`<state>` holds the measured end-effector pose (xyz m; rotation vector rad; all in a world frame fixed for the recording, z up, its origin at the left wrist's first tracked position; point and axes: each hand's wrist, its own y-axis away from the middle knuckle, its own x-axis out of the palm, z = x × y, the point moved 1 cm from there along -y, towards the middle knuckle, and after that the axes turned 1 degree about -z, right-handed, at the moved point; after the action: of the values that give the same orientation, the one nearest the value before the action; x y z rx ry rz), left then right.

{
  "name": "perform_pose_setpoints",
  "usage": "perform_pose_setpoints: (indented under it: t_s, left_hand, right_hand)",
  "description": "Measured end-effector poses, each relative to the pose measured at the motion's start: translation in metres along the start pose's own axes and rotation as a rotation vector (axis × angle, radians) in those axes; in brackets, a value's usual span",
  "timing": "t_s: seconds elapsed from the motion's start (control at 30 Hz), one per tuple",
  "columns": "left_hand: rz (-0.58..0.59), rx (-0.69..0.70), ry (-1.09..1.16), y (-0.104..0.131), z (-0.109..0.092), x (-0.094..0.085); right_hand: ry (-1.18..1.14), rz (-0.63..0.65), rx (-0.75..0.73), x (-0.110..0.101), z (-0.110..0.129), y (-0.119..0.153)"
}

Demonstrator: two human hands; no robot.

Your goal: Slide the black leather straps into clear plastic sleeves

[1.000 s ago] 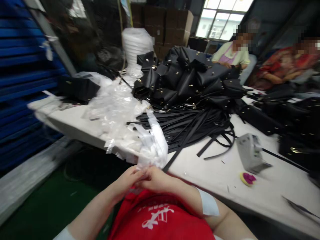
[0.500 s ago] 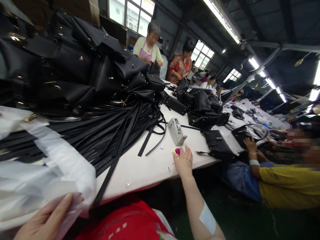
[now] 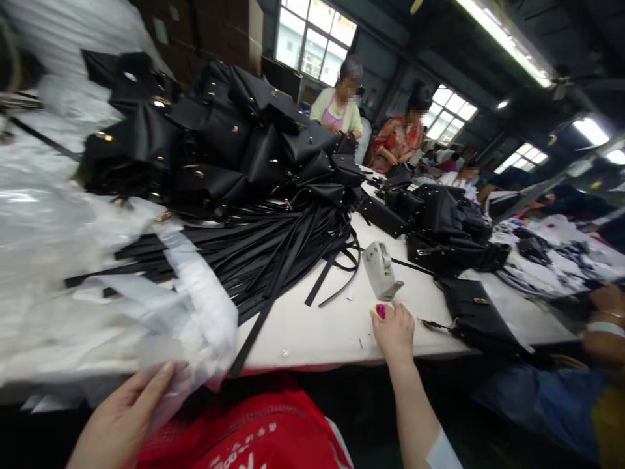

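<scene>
Pinched between the thumb and fingers of my left hand (image 3: pixel 122 413) is the edge of a translucent plastic bag (image 3: pixel 208 319), one of a loose pile at the left. My right hand (image 3: pixel 398 335) rests on the white table (image 3: pixel 303 339), its fingers curled round a small round yellow and magenta thing (image 3: pixel 379 312) whose kind I cannot make out. Just beyond those fingers stands a grey tape dispenser (image 3: pixel 381 270). Long black straps (image 3: pixel 273 260) lie bundled between my hands, and a black handbag (image 3: pixel 476 312) lies to the right of my right hand.
Black handbags (image 3: pixel 219 143) are heaped behind the straps, with more bags (image 3: pixel 439 215) farther right. Two people (image 3: pixel 336 107) work across the table. A co-worker's arm (image 3: pixel 605 326) reaches in at the right edge. The table's front edge (image 3: pixel 342 366) runs before me.
My view has swung left, so the scene sits farther right and more plastic shows at the left. Both hands keep much the same grip; the co-worker at right has mostly left the picture.
</scene>
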<state>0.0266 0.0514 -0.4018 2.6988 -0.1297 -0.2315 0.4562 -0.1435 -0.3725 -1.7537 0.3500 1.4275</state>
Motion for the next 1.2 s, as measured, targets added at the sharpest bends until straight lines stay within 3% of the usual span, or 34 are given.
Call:
perform_pose_setpoints:
  t_s: [0.1, 0.23, 0.37, 0.47, 0.6, 0.77, 0.97, 1.1, 1.2]
  left_hand:
    - [0.052, 0.032, 0.047, 0.016, -0.023, -0.005]
    - [0.098, 0.058, 0.149, 0.031, -0.037, -0.004]
    - [0.127, 0.078, 0.205, 0.044, -0.035, -0.008]
    - [0.129, 0.122, 0.211, 0.05, -0.029, -0.017]
    - [0.115, 0.134, 0.244, 0.054, -0.022, -0.031]
    - [0.084, 0.117, 0.283, 0.051, -0.017, -0.038]
    - [0.073, 0.159, 0.231, 0.044, -0.027, -0.032]
    - [0.091, 0.156, 0.258, 0.036, -0.031, -0.025]
    - [0.117, 0.124, 0.302, 0.034, -0.03, -0.02]
  right_hand:
    - [-0.405, 0.01, -0.139, -0.01, 0.058, -0.011]
    - [-0.883, 0.264, -0.484, -0.024, 0.183, -0.019]
    - [-0.832, 0.314, -0.81, -0.021, 0.298, -0.011]
    - [-0.632, 0.256, -0.886, -0.004, 0.349, 0.003]
    - [-0.606, 0.211, -0.91, 0.01, 0.366, 0.02]
    - [-0.68, 0.151, -0.875, -0.002, 0.347, 0.02]
    - [-0.741, 0.17, -0.839, -0.017, 0.332, 0.007]
    - [-0.678, 0.196, -0.779, -0.01, 0.335, 0.003]
    - [-0.596, 0.233, -0.812, -0.001, 0.341, 0.007]
